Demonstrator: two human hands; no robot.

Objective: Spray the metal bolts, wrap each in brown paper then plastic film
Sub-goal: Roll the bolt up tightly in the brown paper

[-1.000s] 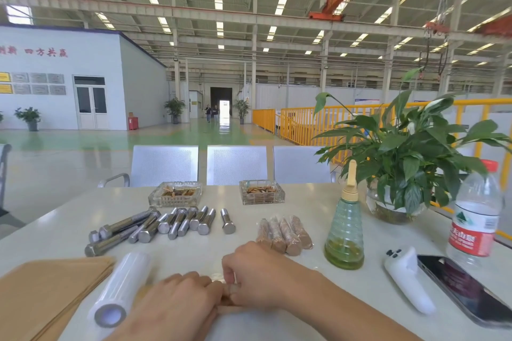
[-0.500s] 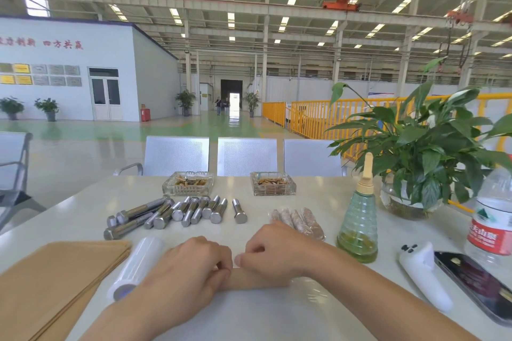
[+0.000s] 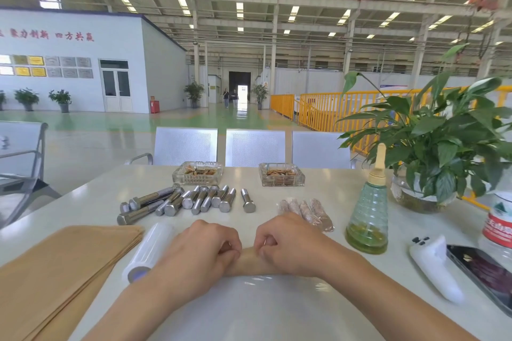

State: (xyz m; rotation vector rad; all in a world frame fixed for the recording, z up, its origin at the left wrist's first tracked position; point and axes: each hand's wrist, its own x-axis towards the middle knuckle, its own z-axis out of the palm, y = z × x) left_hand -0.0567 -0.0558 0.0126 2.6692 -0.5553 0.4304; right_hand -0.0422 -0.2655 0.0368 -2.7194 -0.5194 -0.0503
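both hands low at the near edge of the white table (image 3: 332, 196): left hand (image 3: 205, 249) and right hand (image 3: 288, 243), knuckles up, fingers curled, pinching the ends of a brown paper-wrapped bolt (image 3: 249, 260) lying crosswise on clear plastic film (image 3: 263, 288) between them.

— Inspector, what differs from a second ago?

— The two hands have drawn apart. The left hand (image 3: 205, 250) and right hand (image 3: 288, 246), earlier pressed together over the work, now each hold one end of the paper-wrapped bolt (image 3: 249, 260), and its brown middle shows between them.

— Any change in the grip?

— The fingers of both hands now curl onto the roll's ends; a second ago they overlapped and hid it.

— Anything beneath?

— A sheet of plastic film (image 3: 266, 284) now shows on the tabletop (image 3: 277, 318), just in front of the roll.
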